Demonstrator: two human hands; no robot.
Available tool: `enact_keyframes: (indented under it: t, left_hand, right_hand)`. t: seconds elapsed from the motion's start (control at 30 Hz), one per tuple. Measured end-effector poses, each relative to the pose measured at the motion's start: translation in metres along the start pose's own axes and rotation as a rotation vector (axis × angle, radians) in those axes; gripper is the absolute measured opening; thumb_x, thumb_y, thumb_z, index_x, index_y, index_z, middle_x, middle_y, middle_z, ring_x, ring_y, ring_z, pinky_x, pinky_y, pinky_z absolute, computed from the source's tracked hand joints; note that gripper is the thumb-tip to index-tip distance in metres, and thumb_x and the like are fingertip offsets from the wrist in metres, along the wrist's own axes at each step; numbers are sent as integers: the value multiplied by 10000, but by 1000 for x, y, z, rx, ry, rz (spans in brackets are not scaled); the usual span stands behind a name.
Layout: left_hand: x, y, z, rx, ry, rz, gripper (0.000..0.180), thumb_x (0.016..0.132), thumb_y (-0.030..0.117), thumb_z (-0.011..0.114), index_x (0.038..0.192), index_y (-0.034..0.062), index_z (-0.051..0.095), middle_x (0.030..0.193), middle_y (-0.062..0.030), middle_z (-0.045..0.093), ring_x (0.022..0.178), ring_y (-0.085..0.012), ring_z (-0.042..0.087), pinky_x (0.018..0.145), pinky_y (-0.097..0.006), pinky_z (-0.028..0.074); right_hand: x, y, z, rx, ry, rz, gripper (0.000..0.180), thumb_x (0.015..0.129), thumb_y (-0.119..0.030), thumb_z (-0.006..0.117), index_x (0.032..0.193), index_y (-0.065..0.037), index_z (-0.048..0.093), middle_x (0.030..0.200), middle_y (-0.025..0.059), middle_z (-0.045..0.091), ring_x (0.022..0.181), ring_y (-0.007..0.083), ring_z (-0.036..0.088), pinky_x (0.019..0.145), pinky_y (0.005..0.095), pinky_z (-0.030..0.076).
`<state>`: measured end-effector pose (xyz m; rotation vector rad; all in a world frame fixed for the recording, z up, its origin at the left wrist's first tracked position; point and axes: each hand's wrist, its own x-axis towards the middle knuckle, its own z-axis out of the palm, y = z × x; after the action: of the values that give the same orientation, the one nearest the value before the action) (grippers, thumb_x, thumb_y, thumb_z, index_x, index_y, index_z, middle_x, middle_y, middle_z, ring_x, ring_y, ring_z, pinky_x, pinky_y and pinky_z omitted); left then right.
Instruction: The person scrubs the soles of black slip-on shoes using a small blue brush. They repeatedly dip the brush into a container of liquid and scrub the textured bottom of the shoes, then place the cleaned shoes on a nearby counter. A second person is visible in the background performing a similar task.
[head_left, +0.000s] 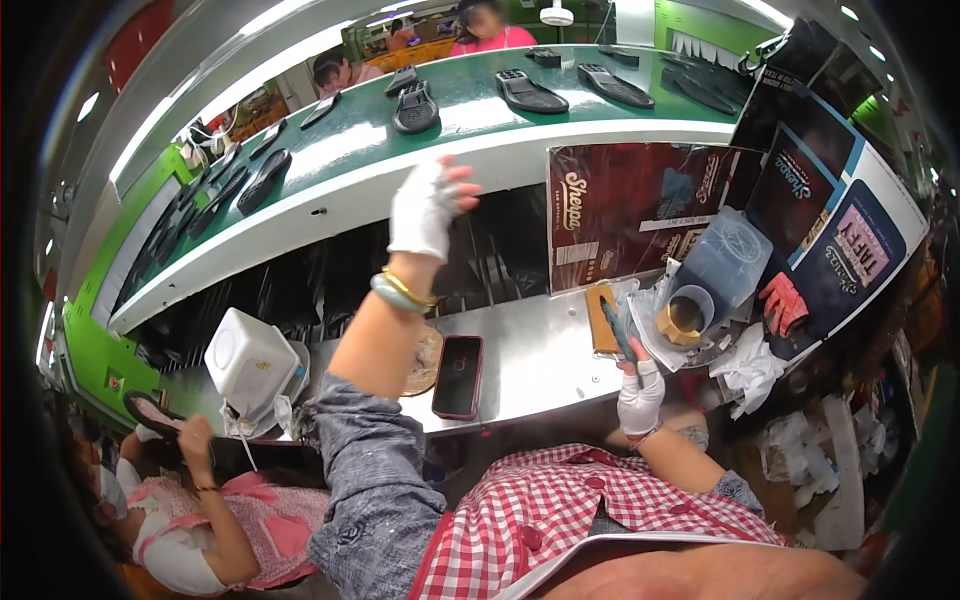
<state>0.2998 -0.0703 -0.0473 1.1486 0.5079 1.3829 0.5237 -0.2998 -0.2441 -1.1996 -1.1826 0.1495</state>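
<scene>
Stretched out over the near edge of the green conveyor, my left hand [430, 205] wears a white fingerless glove; its fingers are extended and hold nothing. Black shoe soles lie beyond it, the closest being a sole [416, 108] just past the fingertips. Low at the right, my right hand [641, 398], gloved the same way, is closed around a slim dark teal tool [618, 328] pointing up and away; its exact kind is unclear. Beside the tool a brown block [601, 320] rests on the metal bench. A clear cup [684, 314] with brown contents stands to its right.
A phone [459, 377] lies on the bench [530, 370]. A white box-shaped device [250, 358] stands at left, near a co-worker [225, 520] holding a sole. Printed panels [640, 210], a translucent container [728, 250], a red glove [784, 304] and crumpled white cloth [748, 368] crowd the right.
</scene>
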Motion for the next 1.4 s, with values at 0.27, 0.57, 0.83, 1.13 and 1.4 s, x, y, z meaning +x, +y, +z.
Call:
enact_keyframes:
  t: [0.27, 0.57, 0.83, 1.13, 1.4]
  left_hand:
    - [62, 107, -233, 1792, 796, 663, 550, 713, 328, 635, 1181, 68, 509, 1243, -194, 451, 1125, -331, 464, 957, -380, 374]
    - [68, 215, -303, 1940, 644, -184, 960, 665, 545, 657, 1366, 22, 262, 1334, -235, 375, 1219, -322, 401, 987, -346, 332]
    - [72, 261, -307, 1568, 280, -228, 599, 824, 383, 573, 1283, 23, 436, 1271, -88, 466, 1127, -193, 456, 953, -290, 341]
    - [19, 199, -220, 945, 624, 248, 382, 853, 287, 550, 1169, 73, 562, 1168, -60, 541, 1075, -179, 514, 898, -289, 370]
    - [-151, 36, -22, 596, 195, 482, 625, 880, 396, 393, 1242, -110, 337, 1235, -242, 415, 1156, -304, 430, 987, -401, 377]
  right_hand:
    - [-15, 26, 15, -200, -244, -249, 344, 824, 5, 522, 1163, -52, 546, 1105, 199, 573, 1019, 307, 572, 847, 319, 445]
    - [-20, 29, 12, -310, -426, -160, 424, 728, 32, 530, 1131, -96, 555, 893, 145, 604, 719, 306, 600, 613, 345, 481]
    - [-29, 45, 4, -312, -447, -192, 477, 717, 5, 536, 1170, -144, 519, 1124, 145, 553, 792, 306, 603, 656, 350, 492]
    - [-37, 66, 17, -212, -449, -127, 601, 691, 39, 501, 1249, -180, 462, 1210, 115, 511, 800, 292, 606, 663, 348, 500]
    - [-13, 21, -19, 90, -358, -22, 349, 860, -66, 496, 1206, -109, 524, 1244, 165, 493, 1082, 307, 531, 908, 317, 416]
